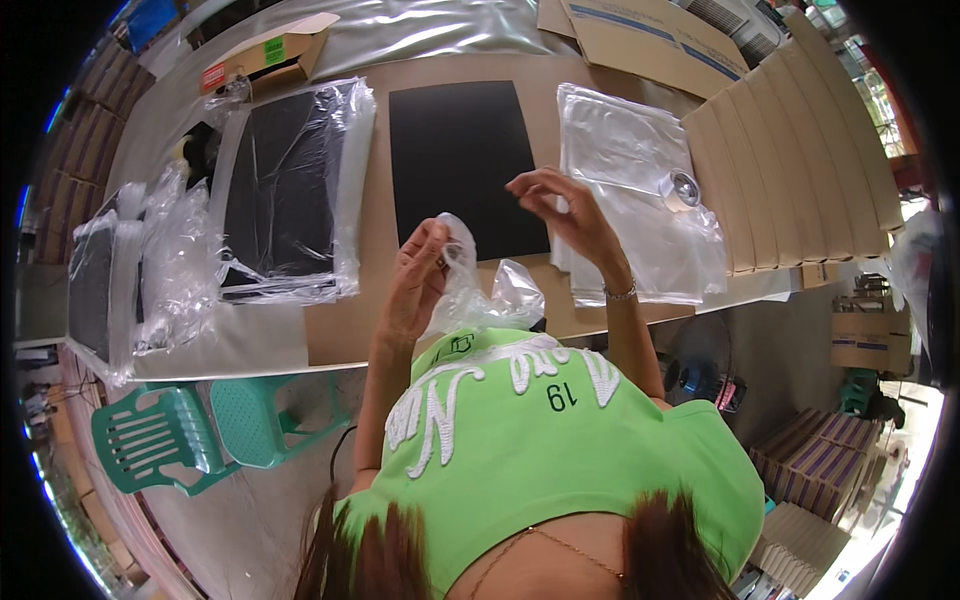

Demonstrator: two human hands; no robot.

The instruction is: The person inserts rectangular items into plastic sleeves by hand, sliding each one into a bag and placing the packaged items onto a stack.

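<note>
My left hand pinches the top of a crumpled clear plastic bag, which hangs down against the table's near edge in front of me. My right hand is raised by the right edge of a flat black sheet, its fingers bent and a little apart, with nothing visible in them. The black sheet lies on a brown cardboard surface. To its left is a stack of black sheets in clear plastic. Flat clear plastic bags are piled on the right.
A tape roll rests on the bag pile. Beyond it stands a row of folded cardboard. More wrapped packs and loose plastic lie at the far left, near an open carton. Green plastic chairs stand below the table.
</note>
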